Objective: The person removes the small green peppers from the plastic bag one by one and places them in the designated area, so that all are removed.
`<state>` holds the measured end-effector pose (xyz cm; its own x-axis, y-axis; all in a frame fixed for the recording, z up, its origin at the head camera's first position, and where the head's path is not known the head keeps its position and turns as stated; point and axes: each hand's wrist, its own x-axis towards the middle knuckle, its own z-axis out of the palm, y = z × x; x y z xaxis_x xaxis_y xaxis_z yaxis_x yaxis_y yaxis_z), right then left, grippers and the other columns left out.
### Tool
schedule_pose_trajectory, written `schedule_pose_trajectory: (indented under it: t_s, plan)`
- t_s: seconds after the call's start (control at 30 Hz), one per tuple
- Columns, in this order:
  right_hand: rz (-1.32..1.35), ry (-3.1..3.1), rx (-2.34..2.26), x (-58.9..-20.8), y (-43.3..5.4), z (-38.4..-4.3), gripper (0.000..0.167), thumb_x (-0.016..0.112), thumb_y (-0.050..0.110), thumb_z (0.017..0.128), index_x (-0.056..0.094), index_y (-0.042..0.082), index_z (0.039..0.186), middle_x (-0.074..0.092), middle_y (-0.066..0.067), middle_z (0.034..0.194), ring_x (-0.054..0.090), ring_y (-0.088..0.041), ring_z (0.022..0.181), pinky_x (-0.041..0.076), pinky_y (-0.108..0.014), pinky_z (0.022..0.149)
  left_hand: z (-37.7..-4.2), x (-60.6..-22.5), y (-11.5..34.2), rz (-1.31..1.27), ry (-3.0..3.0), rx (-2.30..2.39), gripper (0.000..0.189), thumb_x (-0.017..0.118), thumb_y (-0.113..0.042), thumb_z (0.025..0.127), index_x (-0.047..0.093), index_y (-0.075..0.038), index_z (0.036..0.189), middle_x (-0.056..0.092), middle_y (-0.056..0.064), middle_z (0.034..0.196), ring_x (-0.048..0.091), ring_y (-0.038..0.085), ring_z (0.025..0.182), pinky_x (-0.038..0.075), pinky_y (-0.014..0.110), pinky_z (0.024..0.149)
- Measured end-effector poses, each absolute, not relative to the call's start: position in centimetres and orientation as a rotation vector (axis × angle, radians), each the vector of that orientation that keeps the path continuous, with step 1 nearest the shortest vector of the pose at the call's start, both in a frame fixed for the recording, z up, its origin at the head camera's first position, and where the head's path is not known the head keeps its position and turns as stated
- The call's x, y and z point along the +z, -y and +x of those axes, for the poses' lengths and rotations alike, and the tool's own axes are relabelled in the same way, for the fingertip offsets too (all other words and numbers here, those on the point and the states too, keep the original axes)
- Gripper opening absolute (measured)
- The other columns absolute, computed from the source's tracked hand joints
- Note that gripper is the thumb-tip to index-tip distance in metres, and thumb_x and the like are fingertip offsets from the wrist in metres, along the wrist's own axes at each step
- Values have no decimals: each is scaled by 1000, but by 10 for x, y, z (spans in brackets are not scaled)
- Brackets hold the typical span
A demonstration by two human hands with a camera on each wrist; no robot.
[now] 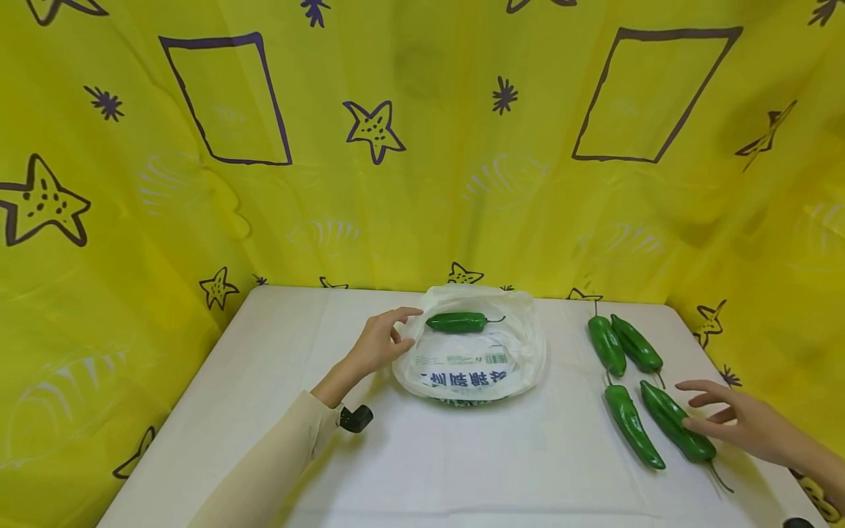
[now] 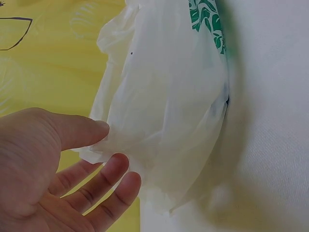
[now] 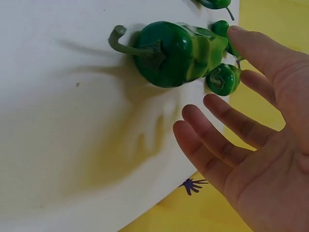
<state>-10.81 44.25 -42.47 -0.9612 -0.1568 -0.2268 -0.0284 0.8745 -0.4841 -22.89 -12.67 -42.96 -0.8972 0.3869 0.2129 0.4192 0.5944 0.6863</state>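
Observation:
A white plastic bag (image 1: 533,352) lies open on the table, with one green chili pepper (image 1: 457,323) inside near its far side. My left hand (image 1: 378,343) pinches the bag's left rim; in the left wrist view the thumb (image 2: 87,131) lies over the bag's edge, with a finger partly hidden behind it. On the right, my right hand (image 1: 742,422) hovers with spread, relaxed fingers beside the nearest right green chili pepper (image 1: 680,425), holding nothing. Another pepper (image 1: 634,425) lies left of that one. Two more, a left one (image 1: 606,346) and a right one (image 1: 637,345), lie farther back.
The white table (image 1: 502,469) has rounded far corners. A yellow patterned curtain (image 1: 422,198) surrounds it at the back and both sides. Black wrist straps show, one on the left wrist (image 1: 356,419).

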Motion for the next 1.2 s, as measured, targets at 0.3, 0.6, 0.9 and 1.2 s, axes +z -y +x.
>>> schedule_pose_trajectory:
  t_s: [0.3, 0.6, 0.9, 1.2]
  plan:
    - [-220, -2861, -674, -418, -439, -112, 63, 75, 29, 95, 47, -6, 140, 63, -32, 119, 67, -36, 91, 57, -50, 67, -229, -430, 126, -708, 2758, -1215, 55, 77, -1, 89, 61, -12, 141, 67, 20, 123, 57, 14, 67, 47, 24, 59]
    - [-332, -2968, -598, -411, -433, -117, 60, 80, 27, 91, 53, -3, 135, 66, -27, 117, 68, -31, 87, 54, -36, 63, -229, -429, 125, -696, 2767, -1209, 55, 77, -2, 89, 62, -13, 140, 67, 19, 124, 57, 14, 68, 47, 23, 59]
    - [-441, -3027, -622, -400, -417, -127, 62, 81, 26, 90, 53, 1, 138, 65, -28, 123, 69, -30, 90, 57, -31, 68, -229, -431, 125, -702, 2753, -1208, 54, 77, -1, 89, 62, -12, 139, 67, 19, 122, 57, 14, 66, 47, 24, 59]
    - [-628, -3199, -642, -396, -400, -133, 67, 87, 23, 83, 56, 4, 140, 60, -21, 133, 64, -43, 104, 56, -29, 75, -229, -430, 125, -721, 2737, -1199, 54, 77, -2, 89, 62, -12, 139, 68, 19, 122, 57, 14, 66, 47, 24, 59]
